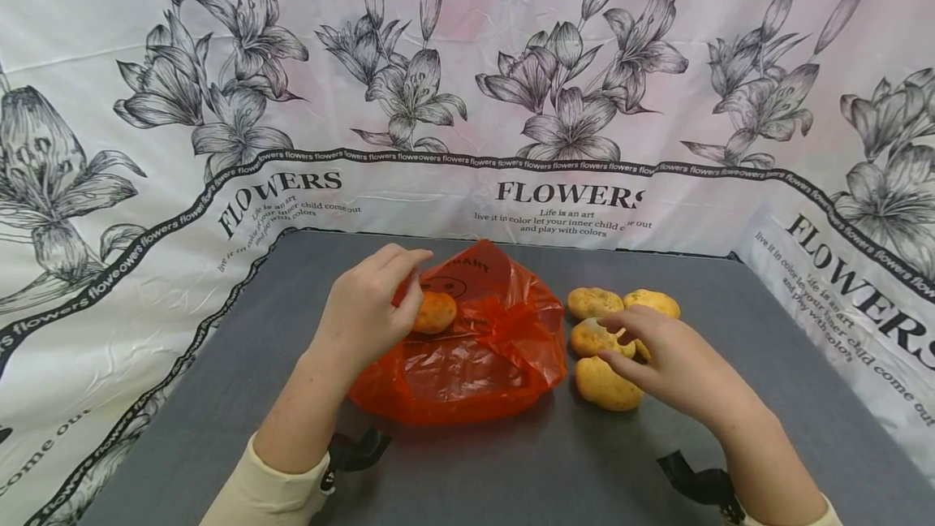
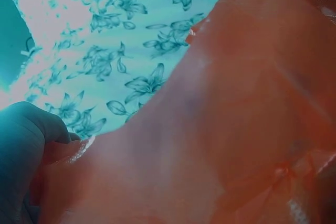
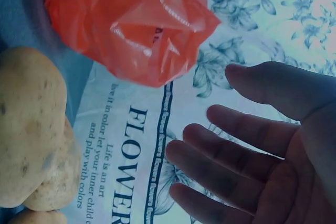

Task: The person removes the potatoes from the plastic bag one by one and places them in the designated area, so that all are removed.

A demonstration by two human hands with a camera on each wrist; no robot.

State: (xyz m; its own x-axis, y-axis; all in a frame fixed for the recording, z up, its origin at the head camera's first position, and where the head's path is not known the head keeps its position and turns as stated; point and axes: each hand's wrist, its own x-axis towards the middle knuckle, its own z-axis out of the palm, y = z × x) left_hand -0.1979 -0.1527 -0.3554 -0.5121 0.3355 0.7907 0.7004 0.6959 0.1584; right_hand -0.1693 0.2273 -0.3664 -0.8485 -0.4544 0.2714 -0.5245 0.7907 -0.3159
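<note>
A thin red plastic bag (image 1: 467, 376) with dark print lies spread on the table, its upper edge raised. My left hand (image 1: 368, 307) pinches the bag's left edge; in the left wrist view, curled fingers (image 2: 44, 127) grip the red plastic. Beside that hand a potato (image 1: 436, 312) shows at the bag, partly behind the fingers. My right hand (image 1: 675, 360) hovers at a group of several potatoes (image 1: 609, 385) right of the bag. In the right wrist view its fingers (image 3: 226, 153) are spread and hold nothing, apart from the potatoes (image 3: 31, 124).
The grey table (image 1: 482, 477) extends around the bag and potatoes. A white cloth (image 1: 409, 193) with flower drawings and printed lettering rises behind the table and along both sides. Dark straps (image 1: 358, 451) sit at both wrists.
</note>
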